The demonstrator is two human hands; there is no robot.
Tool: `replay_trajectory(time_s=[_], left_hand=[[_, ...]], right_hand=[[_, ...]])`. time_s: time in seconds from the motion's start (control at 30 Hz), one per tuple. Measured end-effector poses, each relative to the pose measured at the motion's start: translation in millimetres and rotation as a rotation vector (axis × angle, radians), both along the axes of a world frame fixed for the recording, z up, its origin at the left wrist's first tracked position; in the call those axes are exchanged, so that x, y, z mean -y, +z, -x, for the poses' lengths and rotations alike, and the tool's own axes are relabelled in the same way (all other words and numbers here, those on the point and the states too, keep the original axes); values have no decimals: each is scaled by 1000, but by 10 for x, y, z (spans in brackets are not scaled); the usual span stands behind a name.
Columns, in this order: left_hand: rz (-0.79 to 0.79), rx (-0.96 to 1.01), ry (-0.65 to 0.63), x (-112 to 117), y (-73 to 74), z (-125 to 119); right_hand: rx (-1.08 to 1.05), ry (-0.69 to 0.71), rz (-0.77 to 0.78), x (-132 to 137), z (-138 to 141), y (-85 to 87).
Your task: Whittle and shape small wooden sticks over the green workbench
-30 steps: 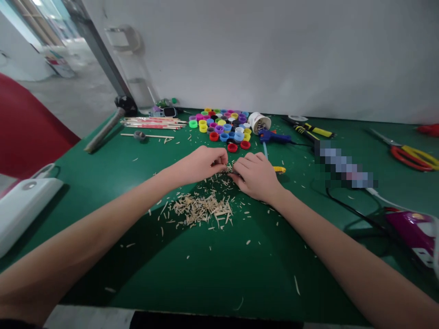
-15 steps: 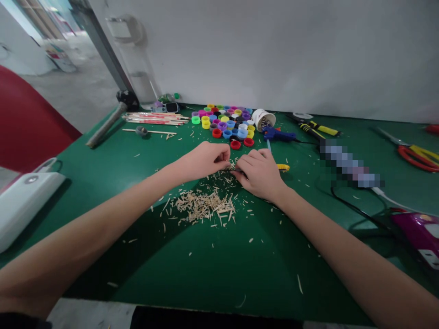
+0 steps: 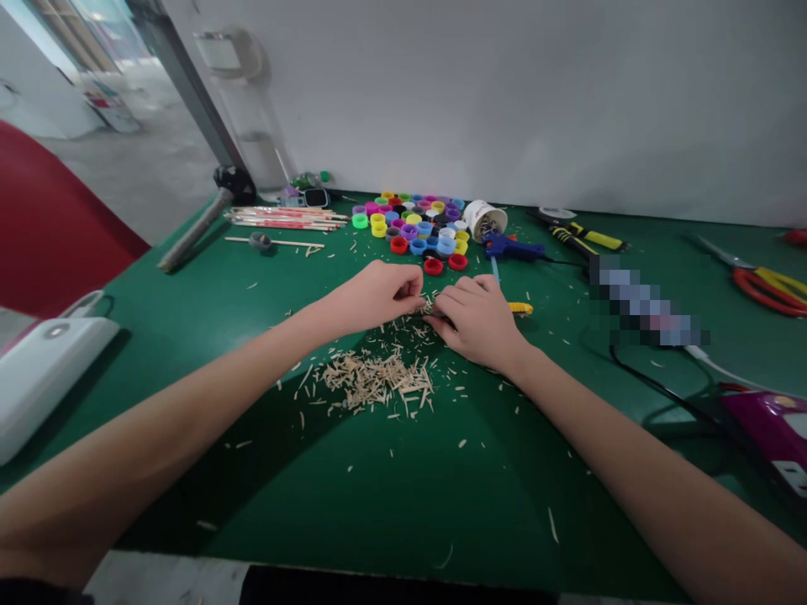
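My right hand (image 3: 476, 318) is closed around a yellow utility knife (image 3: 520, 308). The ridged end of its handle sticks out to the right of the hand, and a thin dark blade partly shows by the thumb. Just left of it, my left hand (image 3: 394, 294) is pinched closed over the table; whatever lies between its fingertips is too small and hidden to make out. The two hands nearly meet above scattered wood slivers. Closer to me lies a loose pile of short wood pieces and shavings (image 3: 375, 378).
Colourful bottle caps (image 3: 413, 228) cluster at the back, beside a tipped white cup (image 3: 485, 220) and a blue glue gun (image 3: 512, 247). Wrapped sticks (image 3: 287, 218) and a hammer (image 3: 205, 218) lie back left. Scissors (image 3: 766, 281), pliers (image 3: 580, 239) and cables are on the right; a white power bank (image 3: 56, 378) sits left.
Hardly anything differs. Both hands stay in the same place and pose, and the wood pile looks the same; the view shifts very slightly.
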State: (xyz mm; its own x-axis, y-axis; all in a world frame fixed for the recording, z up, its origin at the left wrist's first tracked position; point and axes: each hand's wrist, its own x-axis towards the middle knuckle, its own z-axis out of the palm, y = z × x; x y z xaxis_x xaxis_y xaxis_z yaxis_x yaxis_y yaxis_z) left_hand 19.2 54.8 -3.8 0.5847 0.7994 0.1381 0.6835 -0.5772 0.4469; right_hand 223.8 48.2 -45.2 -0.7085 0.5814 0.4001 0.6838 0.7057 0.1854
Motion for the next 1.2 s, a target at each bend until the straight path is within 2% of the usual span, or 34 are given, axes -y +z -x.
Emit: replay_trajectory(time_s=[1.2], left_hand=[[49, -9, 34, -27, -10, -16]], right_hand=[[-1, 2, -4, 3, -5, -8]])
